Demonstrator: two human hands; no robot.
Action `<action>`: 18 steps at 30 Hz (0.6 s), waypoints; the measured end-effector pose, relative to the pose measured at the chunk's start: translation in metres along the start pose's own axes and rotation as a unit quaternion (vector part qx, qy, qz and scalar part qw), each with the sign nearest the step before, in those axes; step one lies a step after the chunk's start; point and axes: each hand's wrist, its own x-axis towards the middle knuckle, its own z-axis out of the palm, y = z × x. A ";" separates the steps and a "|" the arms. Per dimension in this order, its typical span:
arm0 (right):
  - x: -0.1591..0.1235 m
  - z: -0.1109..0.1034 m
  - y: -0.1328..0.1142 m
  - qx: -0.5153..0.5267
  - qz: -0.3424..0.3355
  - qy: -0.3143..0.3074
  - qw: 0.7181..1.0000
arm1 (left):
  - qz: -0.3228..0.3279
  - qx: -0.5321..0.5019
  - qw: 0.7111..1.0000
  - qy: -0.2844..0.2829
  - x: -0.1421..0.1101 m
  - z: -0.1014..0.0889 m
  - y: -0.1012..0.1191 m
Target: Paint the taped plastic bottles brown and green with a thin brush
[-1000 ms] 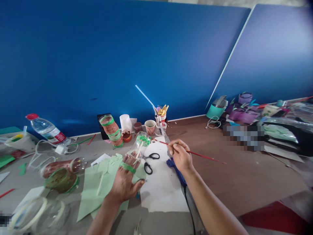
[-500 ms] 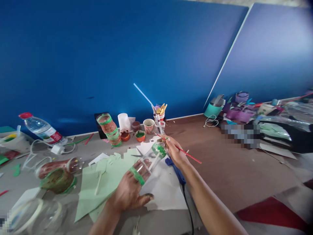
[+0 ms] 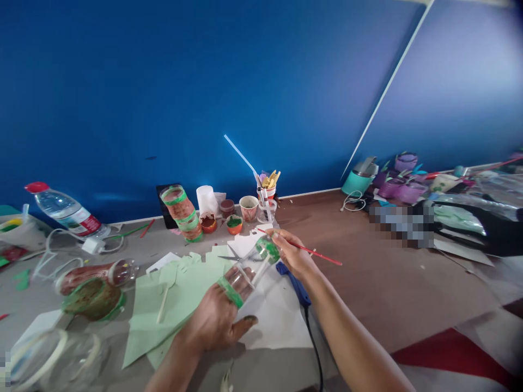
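My left hand carries a clear plastic bottle section with green painted bands at both ends. Its fingers show through the plastic, inside the tube, and the thumb, with a dark smudge, stays outside. My right hand is closed round a thin red paintbrush, at the far green end of the bottle section; the brush's tip is hard to make out. Below lie white paper and green sheets. Scissors rest just beyond the tube. A blue-handled tool with a black cord lies beside my right wrist.
Along the wall stand a painted bottle tube, a green paint cup, a brown paint cup and a paper cup. A water bottle leans at left. A teal pot and purple pots are at right.
The view has shifted slightly, and the scissors beyond the tube show more clearly. My right hand and the brush have moved slightly; both hands keep their holds.
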 end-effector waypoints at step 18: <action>-0.004 0.003 -0.002 0.035 -0.061 -0.030 0.997 | -0.203 -0.660 0.720 0.075 -0.005 -0.021 0.003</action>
